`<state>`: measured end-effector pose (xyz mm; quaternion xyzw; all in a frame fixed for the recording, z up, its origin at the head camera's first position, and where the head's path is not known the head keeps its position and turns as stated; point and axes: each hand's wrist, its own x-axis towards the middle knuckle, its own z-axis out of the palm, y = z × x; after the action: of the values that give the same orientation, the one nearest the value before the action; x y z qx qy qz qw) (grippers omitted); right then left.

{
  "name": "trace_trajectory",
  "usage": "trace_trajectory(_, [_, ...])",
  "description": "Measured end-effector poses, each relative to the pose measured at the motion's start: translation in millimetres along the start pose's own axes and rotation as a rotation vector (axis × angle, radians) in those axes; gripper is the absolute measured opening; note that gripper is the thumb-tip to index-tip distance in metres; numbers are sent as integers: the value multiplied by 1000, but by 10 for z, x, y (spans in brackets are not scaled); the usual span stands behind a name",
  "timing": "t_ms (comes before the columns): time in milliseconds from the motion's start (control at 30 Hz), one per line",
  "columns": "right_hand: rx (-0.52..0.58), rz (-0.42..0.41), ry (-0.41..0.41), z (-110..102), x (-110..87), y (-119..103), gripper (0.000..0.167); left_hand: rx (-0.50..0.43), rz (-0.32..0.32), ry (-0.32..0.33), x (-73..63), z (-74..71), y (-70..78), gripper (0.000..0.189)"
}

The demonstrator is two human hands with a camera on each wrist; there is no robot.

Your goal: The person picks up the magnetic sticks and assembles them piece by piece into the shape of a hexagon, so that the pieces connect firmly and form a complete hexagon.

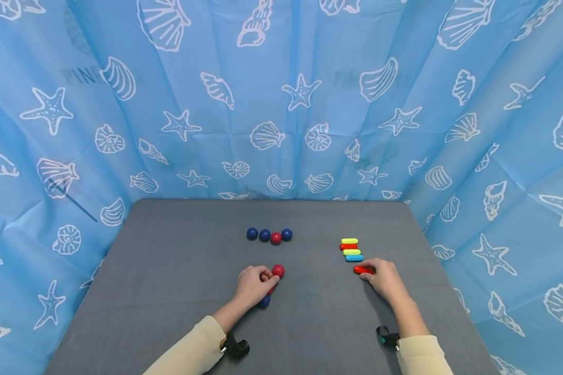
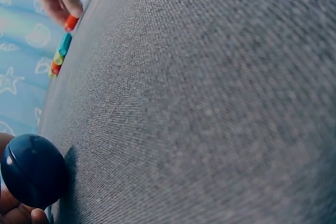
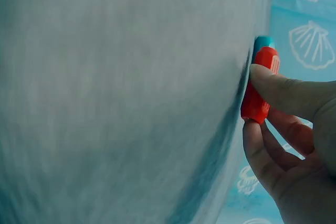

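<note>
My left hand (image 1: 255, 286) curls its thumb and fingers at a red ball (image 1: 278, 270), fingertips against its near-left side. Below the thumb, a second red ball (image 1: 270, 290) is mostly hidden, and a blue ball (image 1: 264, 301) lies nearest the wrist. In the left wrist view, the blue ball (image 2: 34, 170) blocks most of that hand. On the right, my right hand (image 1: 384, 278) pinches a short red stick (image 3: 260, 85) with white print, between thumb and fingertips. Just beyond lies a column of similar sticks: yellow, red, yellow and blue (image 1: 354, 258).
A row of blue and red balls (image 1: 265, 235) lies further back on the grey cloth-covered table (image 1: 192, 250). Blue shell-patterned curtains (image 1: 272, 104) hang behind and beside the table. A dark camera band (image 1: 236, 346) sits at each wrist.
</note>
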<state>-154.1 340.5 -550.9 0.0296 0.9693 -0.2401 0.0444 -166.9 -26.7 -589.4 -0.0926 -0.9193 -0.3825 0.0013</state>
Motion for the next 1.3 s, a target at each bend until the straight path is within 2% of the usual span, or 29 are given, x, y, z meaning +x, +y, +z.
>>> trace_trajectory(267, [56,-173,88,15,20,-352,27,-31,-13,10,29,-35,-13,24])
trace_trajectory(433, [72,-239,72,72,82,-572,26,-52,-33,-9,66,-39,-24,24])
trace_trajectory(733, [121,-296,-4,303,135,-835,25,-62,-35,-14,31,-28,-12,23])
trace_trajectory(967, [104,-343,5,466,170,-996,22,-54,-28,-3,12,5,-5,24])
trace_trajectory(1300, [76,-372,-55,622,264,-1180,21,-41,-29,7,-14,5,17,24])
